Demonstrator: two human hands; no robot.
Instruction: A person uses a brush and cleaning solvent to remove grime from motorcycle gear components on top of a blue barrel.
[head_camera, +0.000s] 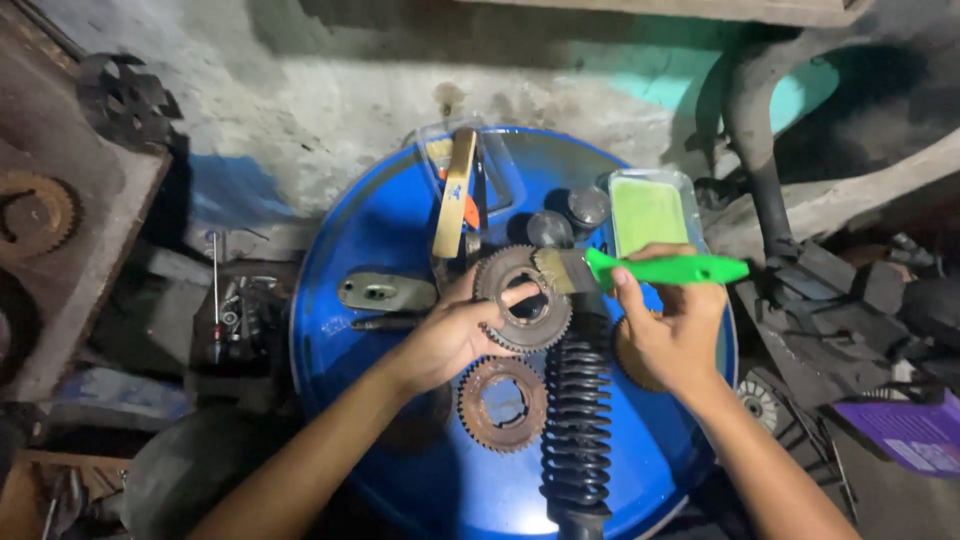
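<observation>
**A:** While our left hand (455, 335) pins the rusty gear (522, 298) near the middle of the blue drum top (370, 240), our right hand (672, 335) is closed around the green-handled brush (650, 269), bristles on the gear's rim. Looks like we're mid-scrub.

**B:** Agreed. Next we'd probably want to turn the gear for the unbrushed teeth. The second gear (503, 403) sits just below, beside the black coil spring (577, 400).

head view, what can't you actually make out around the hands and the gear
1. Gear: its near-left rim is hidden by the left hand.
2. Green-handled brush: the bristle tips blur against the gear.
3. Coil spring: its lower end is cut off by the bottom edge.
4. Toothed part under the right hand: mostly covered.
</observation>
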